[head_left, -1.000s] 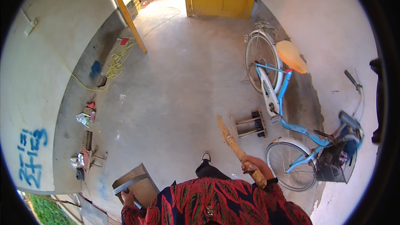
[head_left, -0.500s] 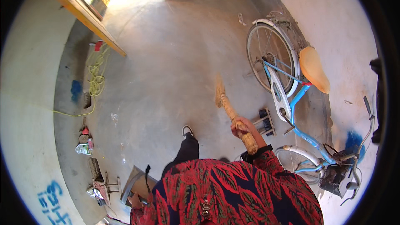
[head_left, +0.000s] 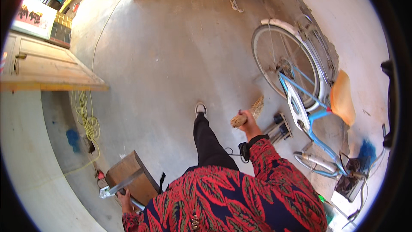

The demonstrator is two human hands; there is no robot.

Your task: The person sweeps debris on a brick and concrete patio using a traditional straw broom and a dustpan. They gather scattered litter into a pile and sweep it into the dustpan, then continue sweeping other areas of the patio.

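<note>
My right hand (head_left: 251, 124) is wrapped round the bound handle of a short straw broom (head_left: 258, 105). The broom's butt end juts out to the left of my fist, and its bristles fan away to the upper right above the grey floor. Low on the left, my left hand (head_left: 124, 198) grips a dustpan (head_left: 131, 172) with a brown, box-like body and a grey metal strip across it. The dustpan hangs beside my left leg, tilted. My left fingers show only in part. A shoe (head_left: 200, 109) of mine is forward on the floor, between the two tools.
A blue and white bicycle (head_left: 318, 133) with an orange saddle stands along the right wall. By its pedals is a small wooden stool (head_left: 278, 129). A wooden door (head_left: 47, 62) stands ajar at left, above a coiled yellow cable (head_left: 89, 124). A white loop (head_left: 235, 4) lies far off.
My right hand has raised the broom and turned it, so its bristles point right instead of away. The dustpan has come further forward into view. I have stepped ahead and my view has turned.
</note>
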